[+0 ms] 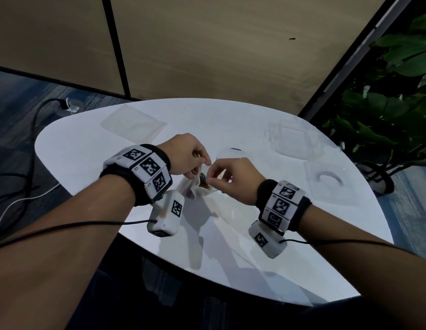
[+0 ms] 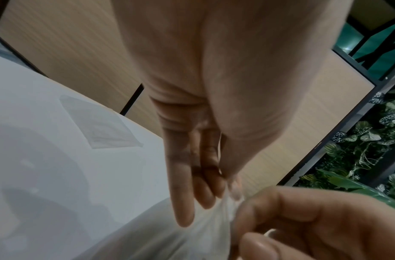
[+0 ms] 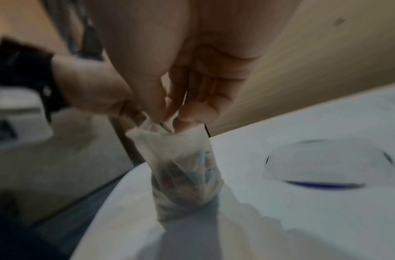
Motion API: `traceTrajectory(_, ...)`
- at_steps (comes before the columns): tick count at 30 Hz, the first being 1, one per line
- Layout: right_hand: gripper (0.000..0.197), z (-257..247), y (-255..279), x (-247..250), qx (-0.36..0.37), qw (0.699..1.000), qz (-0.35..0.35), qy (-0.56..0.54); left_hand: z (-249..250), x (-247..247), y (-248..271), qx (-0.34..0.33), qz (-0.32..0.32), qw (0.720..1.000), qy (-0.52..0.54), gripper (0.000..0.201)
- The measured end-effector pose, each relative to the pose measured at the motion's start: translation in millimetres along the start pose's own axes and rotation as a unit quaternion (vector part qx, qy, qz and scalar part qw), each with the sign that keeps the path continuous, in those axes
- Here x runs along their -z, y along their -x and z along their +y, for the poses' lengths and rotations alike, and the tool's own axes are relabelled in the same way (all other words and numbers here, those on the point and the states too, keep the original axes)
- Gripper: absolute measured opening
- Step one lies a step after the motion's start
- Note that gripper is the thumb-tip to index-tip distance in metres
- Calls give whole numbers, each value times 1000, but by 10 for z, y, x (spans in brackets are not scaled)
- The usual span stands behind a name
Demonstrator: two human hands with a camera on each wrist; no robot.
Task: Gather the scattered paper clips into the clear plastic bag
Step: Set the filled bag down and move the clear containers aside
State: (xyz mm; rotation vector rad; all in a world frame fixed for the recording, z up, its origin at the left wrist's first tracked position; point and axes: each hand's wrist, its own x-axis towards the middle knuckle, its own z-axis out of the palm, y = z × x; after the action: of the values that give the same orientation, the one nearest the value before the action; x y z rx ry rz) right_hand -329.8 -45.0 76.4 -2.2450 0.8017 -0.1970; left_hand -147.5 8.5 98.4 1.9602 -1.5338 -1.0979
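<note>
On a white table (image 1: 88, 144), the left hand (image 1: 185, 153) pinches the left rim of the clear plastic bag (image 3: 183, 168), which stands upright with paper clips (image 3: 185, 177) inside. Directly above its mouth, the right hand (image 1: 231, 177) pinches something thin, seemingly another clip; the bag's long axis runs straight down below those fingertips.

The surface (image 1: 88, 144) is white. The clear bag (image 3: 183, 168) holds multicoloured clips (image 3: 185, 181). The wristbands (image 1: 145, 171) beside it are black-and-white checkered.

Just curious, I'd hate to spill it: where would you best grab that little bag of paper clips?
By its open top rim, from above. The clear bag stands upright on the table, the clips sunk to the bottom. The left hand and right hand already pinch that rim.
</note>
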Motion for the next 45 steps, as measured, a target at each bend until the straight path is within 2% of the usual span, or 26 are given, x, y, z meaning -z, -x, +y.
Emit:
traceTrajectory(4, 34, 4, -8, -47, 59, 982, -54, 171, -41, 20, 12, 2, 8, 999, 32, 22)
traceTrajectory(6, 30, 14, -35, -44, 71, 975, -35, 205, -50, 49, 23, 0, 9, 999, 45, 23)
traceTrajectory(9, 17, 1, -93, -38, 74, 986, 40, 145, -37, 101, 49, -3, 11, 997, 79, 27)
traceTrajectory(13, 21, -99, -184, -33, 23, 992, 117, 49, -86, 194, 84, 12, 10, 993, 117, 28)
traceTrajectory(17, 17, -165, -238, -140, -17, 993, 111, -39, -231, 213, 113, -3, 36, 999, 21, 18)
traceTrajectory(20, 18, -221, -284, -246, -21, 993, 100, -64, -270, 213, 129, -16, 86, 996, 13, 24)
traceTrajectory(22, 22, -264, -335, -292, -20, 994, 98, -55, -278, 226, 142, -21, 99, 995, 21, 34)
traceTrajectory(25, 15, -306, -440, -330, -3, 995, 102, -14, -315, 273, 168, -10, 102, 994, 36, 44)
traceTrajectory(33, 19, -278, -601, -321, 7, 990, 64, 127, -441, 297, 178, 11, 150, 988, 35, 31)
traceTrajectory(38, 16, 18, -559, -128, -63, 983, 22, 174, -527, 297, 69, 36, 197, 978, 53, 23)
traceTrajectory(42, 15, 304, -503, 17, -121, 977, 42, 170, -606, 277, -87, 50, 211, 973, 82, 18)
traceTrajectory(45, 18, 525, -535, 66, -146, 975, 50, 157, -724, 245, -323, 39, 200, 979, 30, 19)
